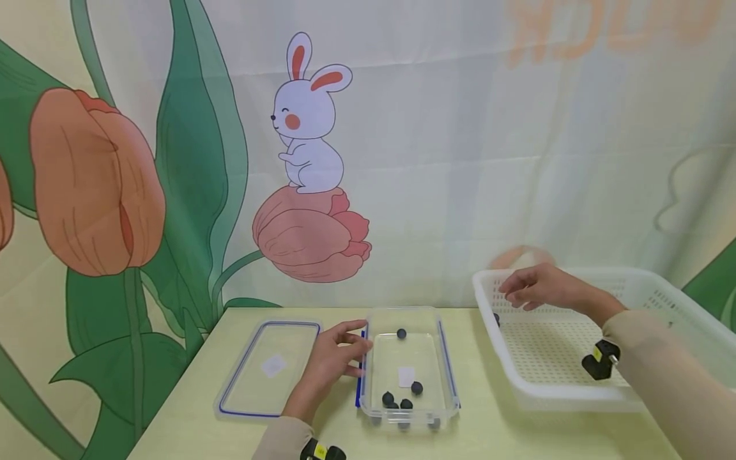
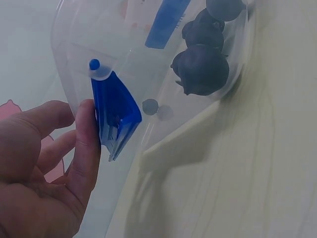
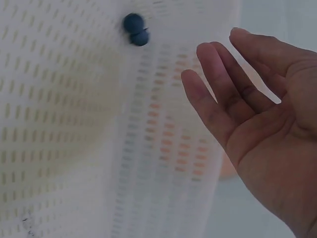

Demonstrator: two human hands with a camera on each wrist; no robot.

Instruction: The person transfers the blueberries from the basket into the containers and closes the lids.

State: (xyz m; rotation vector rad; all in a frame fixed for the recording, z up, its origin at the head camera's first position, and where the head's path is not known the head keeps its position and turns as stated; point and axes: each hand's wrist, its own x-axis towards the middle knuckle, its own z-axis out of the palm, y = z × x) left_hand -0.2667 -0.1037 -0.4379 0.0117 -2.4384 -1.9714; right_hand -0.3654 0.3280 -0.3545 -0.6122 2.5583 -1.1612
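Observation:
My left hand touches the left side of a clear plastic food container with fairly straight fingers. Its fingertips lie by the blue latch in the left wrist view. Several blueberries lie inside the container, most at the near end and one toward the far end. Over the left part of a white perforated basket hovers my right hand, fingers loosely bent and holding nothing. Two blueberries sit together inside the basket by its wall, apart from the fingertips.
A clear lid with a blue seal lies flat on the table, left of the container. A printed curtain with a rabbit and tulips hangs behind the table. Dark devices are strapped to both wrists.

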